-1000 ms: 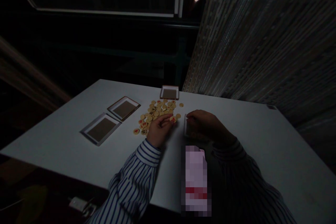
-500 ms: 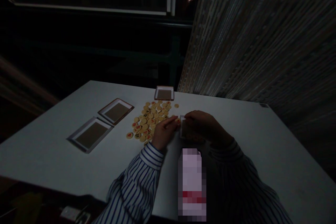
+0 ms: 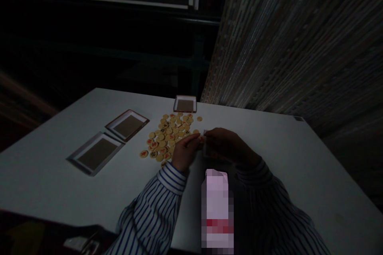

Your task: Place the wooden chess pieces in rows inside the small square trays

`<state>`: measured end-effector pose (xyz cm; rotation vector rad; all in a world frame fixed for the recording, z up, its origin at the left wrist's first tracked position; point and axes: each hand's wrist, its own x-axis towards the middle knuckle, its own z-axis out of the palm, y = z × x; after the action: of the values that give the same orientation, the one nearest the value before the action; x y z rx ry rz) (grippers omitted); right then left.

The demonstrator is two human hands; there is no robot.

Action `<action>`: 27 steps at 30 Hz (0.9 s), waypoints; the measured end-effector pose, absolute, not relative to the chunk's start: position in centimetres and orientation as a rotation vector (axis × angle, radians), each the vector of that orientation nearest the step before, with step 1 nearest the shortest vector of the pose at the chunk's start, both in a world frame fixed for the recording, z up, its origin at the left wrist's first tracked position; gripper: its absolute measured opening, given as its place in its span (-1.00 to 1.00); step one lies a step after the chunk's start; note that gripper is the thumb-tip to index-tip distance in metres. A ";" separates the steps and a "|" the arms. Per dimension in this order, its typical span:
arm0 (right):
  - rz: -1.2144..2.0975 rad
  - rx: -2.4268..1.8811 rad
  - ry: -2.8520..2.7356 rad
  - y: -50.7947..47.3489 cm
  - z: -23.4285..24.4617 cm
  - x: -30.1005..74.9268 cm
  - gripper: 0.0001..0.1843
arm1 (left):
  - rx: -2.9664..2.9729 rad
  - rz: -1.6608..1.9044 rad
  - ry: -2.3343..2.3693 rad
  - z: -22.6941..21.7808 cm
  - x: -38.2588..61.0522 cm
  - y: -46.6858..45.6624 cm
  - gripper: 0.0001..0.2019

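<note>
A round wooden Chinese chess piece [image 3: 201, 140] with a red mark is pinched in the fingers of my left hand [image 3: 184, 152]. My right hand [image 3: 233, 144] is closed, its fingertips close against that piece. Whether the right fingers also grip something is hidden in the dimness. Under my right hand lies a small shallow box [image 3: 205, 152], mostly covered by it. Left of my hands spreads a heap of loose Chinese chess pieces [image 3: 169, 131], some showing red or dark characters and others blank sides.
On the white table [image 3: 317, 175] an open shallow box [image 3: 185, 106] stands behind the heap. Two more, one brown-rimmed [image 3: 129, 126] and one pale-rimmed [image 3: 97, 155], lie at left. A lit phone [image 3: 217, 207] is between my forearms. A string curtain [image 3: 269, 48] hangs beyond.
My right fingertips have moved slightly left, closer to the piece in my left hand. The whole view has shifted a little; the boxes and heap lie as before.
</note>
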<state>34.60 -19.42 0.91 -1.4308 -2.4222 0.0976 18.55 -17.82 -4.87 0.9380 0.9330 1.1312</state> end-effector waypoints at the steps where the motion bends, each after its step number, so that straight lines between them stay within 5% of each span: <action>1: 0.117 -1.412 -2.432 -19.4 0.8 34.6 -0.79 | 0.933 1.137 0.931 -5.0 18.5 -17.8 -0.72; 27: 0.056 -1.455 -2.522 -19.6 1.0 34.0 -0.65 | 1.075 1.081 1.014 -4.6 18.8 -18.0 -0.79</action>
<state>34.05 -19.60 1.04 -1.4549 -2.5217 0.0557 18.77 -18.02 -4.63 1.0745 1.0137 1.0808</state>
